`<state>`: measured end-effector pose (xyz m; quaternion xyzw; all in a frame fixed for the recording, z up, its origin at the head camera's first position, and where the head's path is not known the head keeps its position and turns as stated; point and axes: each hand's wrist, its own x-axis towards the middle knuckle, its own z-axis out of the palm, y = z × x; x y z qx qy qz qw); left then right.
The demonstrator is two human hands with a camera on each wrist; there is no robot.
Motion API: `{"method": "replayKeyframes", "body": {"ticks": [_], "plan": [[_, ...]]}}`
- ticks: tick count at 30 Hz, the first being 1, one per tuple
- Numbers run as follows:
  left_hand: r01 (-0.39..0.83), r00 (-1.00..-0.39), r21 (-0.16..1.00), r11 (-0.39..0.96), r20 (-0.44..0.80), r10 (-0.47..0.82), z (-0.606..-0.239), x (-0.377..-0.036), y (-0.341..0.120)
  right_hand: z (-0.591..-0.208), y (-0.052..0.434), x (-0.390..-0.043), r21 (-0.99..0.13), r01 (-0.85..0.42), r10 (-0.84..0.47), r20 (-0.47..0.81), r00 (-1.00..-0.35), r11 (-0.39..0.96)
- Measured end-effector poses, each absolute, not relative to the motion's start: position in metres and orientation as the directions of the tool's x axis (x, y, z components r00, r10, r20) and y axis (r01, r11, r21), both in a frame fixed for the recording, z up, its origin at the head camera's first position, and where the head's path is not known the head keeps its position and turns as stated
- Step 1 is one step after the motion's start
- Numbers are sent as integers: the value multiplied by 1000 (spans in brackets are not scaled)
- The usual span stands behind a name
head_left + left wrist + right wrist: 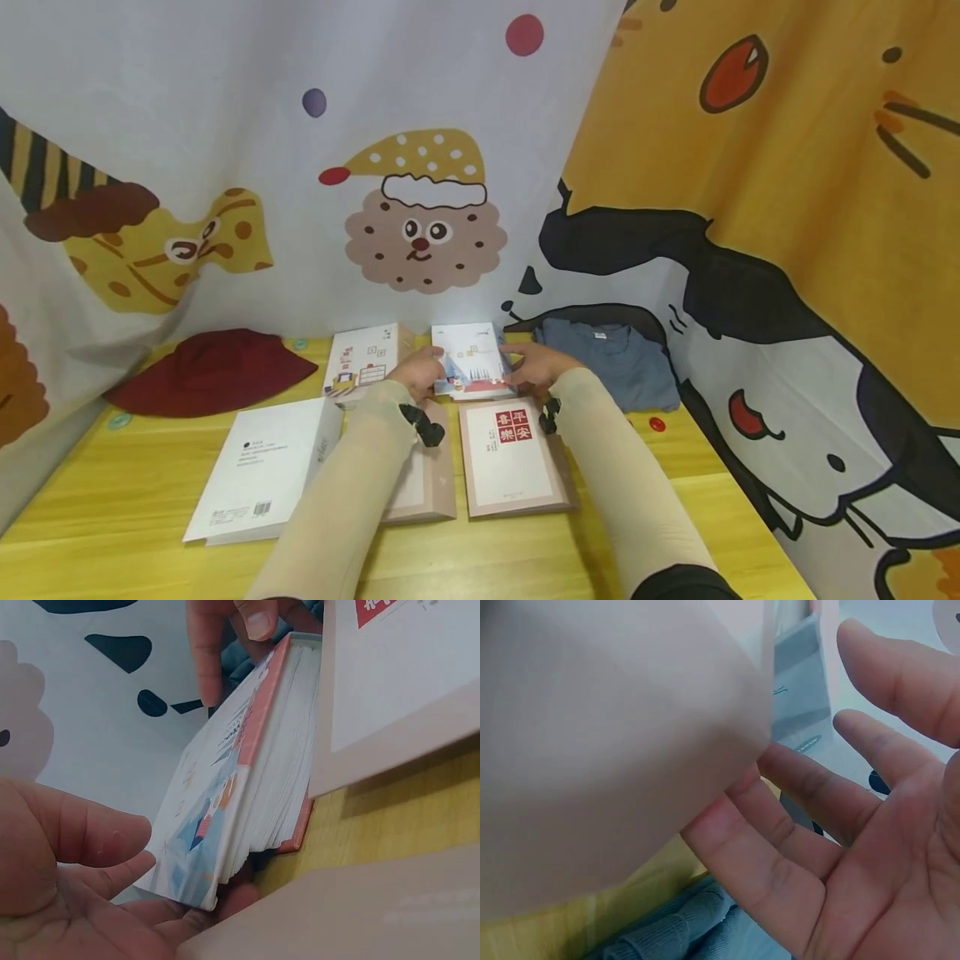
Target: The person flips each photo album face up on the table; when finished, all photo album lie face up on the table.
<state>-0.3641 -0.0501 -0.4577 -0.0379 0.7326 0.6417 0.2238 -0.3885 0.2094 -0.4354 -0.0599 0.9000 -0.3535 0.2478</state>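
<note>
Between my hands, at the back middle of the table, lies a thick book [474, 354] with a white cover and a blue and red picture. My left hand [417, 371] is at its left side; in the left wrist view, fingers reach under the near corner of the book [202, 802] and the thumb stands apart from the cover. At the opposite side, my right hand [540, 365] has its fingers extended toward the book's edge, the thumb held away. A pale pink-bordered book [622, 750] blocks part of the right wrist view, hiding where those fingertips end.
Left of it stands another illustrated book [360, 354]. Nearer lie a white book [262, 467], a pink-bordered book [423, 492] partly under my left arm, and one with red characters [510, 467]. A maroon hat [217, 371] and folded blue-grey clothing [615, 358] flank them. A printed curtain [427, 75] hangs behind.
</note>
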Motion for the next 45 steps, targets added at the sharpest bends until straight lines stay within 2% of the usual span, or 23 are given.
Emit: {"method": "replayKeyframes", "body": {"ticks": [6, 17, 22, 26, 36, 45], "plan": [[-377, -887, 903, 205, -416, 203, -458, -365, -51, -434, 208, -387, -661, 90, -267, -419, -868, 745], [-313, -919, 948, 62, -319, 230, -468, -372, -48, -437, 206, -388, -653, 102, -250, -424, -870, 751], [-298, -930, 955, 20, -294, 218, -468, -370, -47, -437, 208, -386, -686, 118, -276, -437, -856, 718], [-290, -936, 957, 8, -285, 207, -466, -369, -45, -436, 208, -386, -703, 61, -299, -376, -877, 708], [-195, -959, 980, 48, -201, 200, -446, -355, -35, -425, 196, -377, -733, -187, -383, -108, -917, 654], [-175, -963, 982, -75, -154, 221, -427, -345, -30, -418, 184, -362, -775, -154, -395, -133, -909, 614]]}}
